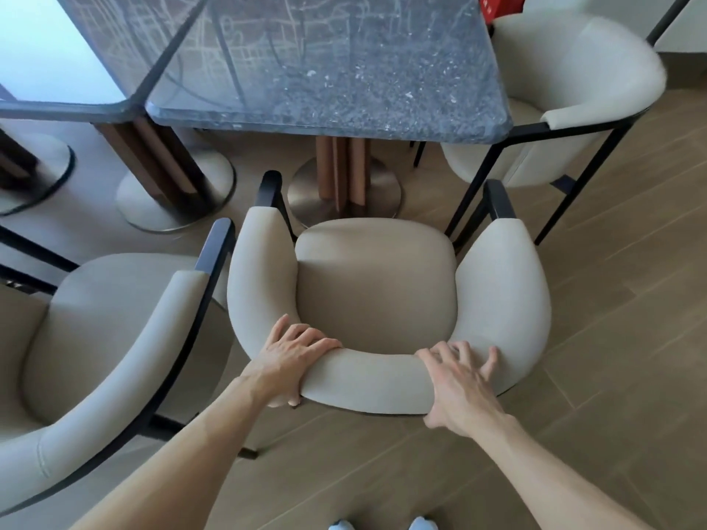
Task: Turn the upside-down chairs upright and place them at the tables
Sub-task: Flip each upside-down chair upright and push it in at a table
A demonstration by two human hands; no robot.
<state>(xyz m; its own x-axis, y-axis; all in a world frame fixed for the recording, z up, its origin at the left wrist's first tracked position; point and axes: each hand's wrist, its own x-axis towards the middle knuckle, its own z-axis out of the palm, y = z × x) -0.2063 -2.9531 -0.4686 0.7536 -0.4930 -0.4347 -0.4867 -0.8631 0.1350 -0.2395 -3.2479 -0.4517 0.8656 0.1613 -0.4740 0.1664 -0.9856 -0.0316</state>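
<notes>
Head view: chair upright, hands on backrest, table dead ahead

Cream chair [377,296] stands upright on the wood floor [597,338], open front facing far, toward the table pedestal [342,185]. Its curved backrest runs left-right along the near edge, right under the hands. Left hand [292,357] wraps over the backrest's left part, fingers curled over the top, thumb underneath: clamped. Right hand [459,384] lies on the right part with fingers spread, thumb under the near edge; looks more like a press than a full clamp. Both hands sit about equally close, one each side of centre.

Push axis is straight away from the person: seat front is near the pedestal base, armrest tips just short of the grey stone tabletop [336,70] edge. Judging by that, only a short slide in remains.

Room is tight: second chair [114,338] just beside on the left, third chair [574,89] at the far right, its black legs close to this chair's right arm. Second table [57,51] far left. Risk: clipping armrests against neighbours.
</notes>
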